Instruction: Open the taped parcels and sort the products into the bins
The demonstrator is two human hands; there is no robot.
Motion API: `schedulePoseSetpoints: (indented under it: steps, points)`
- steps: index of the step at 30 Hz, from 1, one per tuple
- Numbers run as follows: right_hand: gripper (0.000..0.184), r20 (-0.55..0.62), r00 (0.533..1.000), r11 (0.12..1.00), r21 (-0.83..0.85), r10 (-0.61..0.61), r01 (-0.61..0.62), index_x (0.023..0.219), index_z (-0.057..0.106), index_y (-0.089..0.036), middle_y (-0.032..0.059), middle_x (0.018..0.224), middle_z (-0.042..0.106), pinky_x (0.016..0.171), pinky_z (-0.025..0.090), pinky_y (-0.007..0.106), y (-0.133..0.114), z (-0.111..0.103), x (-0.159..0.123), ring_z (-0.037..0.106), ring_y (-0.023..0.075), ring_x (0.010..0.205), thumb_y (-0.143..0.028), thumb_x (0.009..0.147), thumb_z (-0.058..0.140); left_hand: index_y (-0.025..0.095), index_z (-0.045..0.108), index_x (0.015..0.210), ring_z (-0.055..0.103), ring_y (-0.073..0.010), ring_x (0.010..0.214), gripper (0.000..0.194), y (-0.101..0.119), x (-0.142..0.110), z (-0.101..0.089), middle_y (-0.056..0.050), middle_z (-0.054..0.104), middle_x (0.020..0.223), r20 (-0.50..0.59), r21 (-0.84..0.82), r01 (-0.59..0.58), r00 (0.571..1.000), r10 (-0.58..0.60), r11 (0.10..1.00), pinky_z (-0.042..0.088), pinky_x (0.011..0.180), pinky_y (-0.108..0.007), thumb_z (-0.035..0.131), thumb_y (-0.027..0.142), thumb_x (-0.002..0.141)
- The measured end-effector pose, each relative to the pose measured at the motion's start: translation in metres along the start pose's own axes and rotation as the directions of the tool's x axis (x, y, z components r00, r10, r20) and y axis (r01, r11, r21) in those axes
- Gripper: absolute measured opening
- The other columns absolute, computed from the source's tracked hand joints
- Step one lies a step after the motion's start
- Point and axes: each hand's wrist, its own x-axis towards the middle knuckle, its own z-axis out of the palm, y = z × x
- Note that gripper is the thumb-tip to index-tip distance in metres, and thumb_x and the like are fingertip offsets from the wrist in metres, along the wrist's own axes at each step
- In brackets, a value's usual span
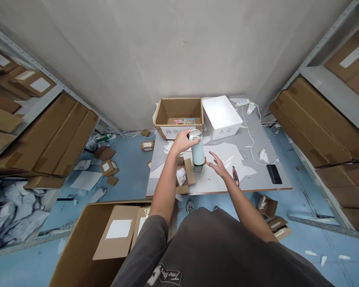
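My left hand (182, 141) grips the top of a pale blue insulated bottle (198, 153), which stands upright at the middle of a grey table (254, 139). My right hand (218, 164) hovers just right of the bottle, fingers spread, holding nothing. Below the bottle sits a small green-labelled carton (198, 168). To its left, a small open cardboard box (185, 175) holds crumpled white paper. A red-and-black utility knife (235, 175) lies near my right hand, on torn white paper sheets (227, 157).
At the table's back stand an open cardboard box (178, 113) with colourful packets and a white foam box (220, 117). A black phone (274, 173), white cable and power strip (242, 103) lie right. Metal shelves with cartons flank me; a large carton (77, 255) stands near.
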Motion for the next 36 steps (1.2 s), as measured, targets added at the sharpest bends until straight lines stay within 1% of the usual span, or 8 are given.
schedulePoseSetpoints:
  steps: [3,6,10,13,19,26,32,36]
  points:
    - [0.08,0.125,0.99,0.966,0.255,-0.072,0.038,0.152,0.057,-0.034,0.0105,0.156,0.061,0.117,0.049,0.05,-0.043,0.004,-0.012,0.055,0.0321,0.147,-0.057,0.08,0.086,0.02,0.072,0.085,0.057,-0.0159,0.071,0.029,0.02,-0.001,0.006,0.002,0.066,0.076,-0.011,-0.038,-0.02,1.0,0.019,0.999,0.045,0.07,-0.029,0.078,0.047,0.08]
    - [0.08,0.058,0.993,0.955,0.284,-0.103,0.082,0.142,0.062,-0.03,0.0086,0.138,0.071,0.108,0.054,0.044,-0.075,0.007,-0.016,0.067,0.0292,0.128,-0.052,0.073,0.095,0.02,0.074,0.087,0.059,-0.0168,0.072,0.033,0.038,-0.002,0.017,0.002,0.066,0.075,-0.067,-0.063,-0.004,0.998,0.0,0.998,0.048,0.072,-0.03,0.081,0.052,0.081]
    - [0.069,-0.044,0.993,0.947,0.299,-0.112,0.12,0.129,0.065,-0.029,0.006,0.129,0.073,0.107,0.056,0.043,-0.099,0.0,-0.018,0.068,0.0281,0.122,-0.052,0.072,0.095,0.02,0.07,0.134,0.069,-0.0194,0.088,0.066,0.042,-0.007,0.035,-0.004,0.075,0.101,-0.083,-0.26,-0.005,0.996,-0.017,0.966,0.056,0.084,-0.032,0.087,0.052,0.08]
    - [0.065,-0.04,0.995,0.934,0.342,-0.096,0.103,0.128,0.065,-0.03,0.0051,0.132,0.073,0.107,0.057,0.043,-0.105,-0.008,-0.022,0.067,0.0284,0.125,-0.054,0.074,0.093,0.022,0.05,0.159,0.072,-0.0211,0.099,0.097,0.031,-0.022,0.052,-0.011,0.074,0.125,0.013,-0.392,0.01,1.0,-0.005,0.92,0.059,0.091,-0.035,0.093,0.047,0.075]
    - [0.067,0.005,0.996,0.919,0.385,-0.092,0.083,0.13,0.063,-0.03,0.006,0.135,0.074,0.109,0.057,0.044,-0.1,-0.007,-0.027,0.067,0.0288,0.129,-0.056,0.075,0.092,0.022,0.052,0.152,0.071,-0.0255,0.114,0.086,0.01,-0.05,0.089,-0.014,0.071,0.134,0.045,-0.48,0.046,0.999,-0.028,0.876,0.06,0.095,-0.038,0.091,0.045,0.079]
    - [0.068,0.01,0.996,0.914,0.399,-0.085,0.074,0.129,0.064,-0.029,0.0063,0.136,0.074,0.112,0.055,0.046,-0.1,-0.003,-0.03,0.066,0.0302,0.131,-0.056,0.073,0.093,0.022,0.053,0.15,0.071,-0.0251,0.113,0.088,0.013,-0.056,0.085,-0.014,0.07,0.134,0.047,-0.462,0.088,0.996,-0.075,0.883,0.061,0.093,-0.037,0.092,0.048,0.075]
    - [0.065,-0.062,0.992,0.924,0.361,-0.106,0.121,0.127,0.062,-0.03,0.0059,0.134,0.073,0.114,0.054,0.046,-0.107,-0.002,-0.028,0.064,0.0291,0.133,-0.052,0.074,0.093,0.023,0.056,0.15,0.071,-0.0249,0.105,0.094,0.031,-0.065,0.088,-0.012,0.071,0.131,-0.096,-0.313,0.121,0.983,-0.159,0.942,0.06,0.088,-0.037,0.097,0.047,0.068]
    - [0.069,-0.047,0.995,0.92,0.378,-0.092,0.103,0.132,0.06,-0.031,0.0062,0.133,0.073,0.11,0.056,0.045,-0.111,-0.009,-0.032,0.067,0.0289,0.129,-0.056,0.075,0.091,0.02,0.059,0.147,0.073,-0.0258,0.103,0.091,0.032,-0.059,0.092,-0.013,0.074,0.126,-0.081,-0.42,0.101,0.986,-0.149,0.902,0.061,0.089,-0.038,0.097,0.047,0.068]
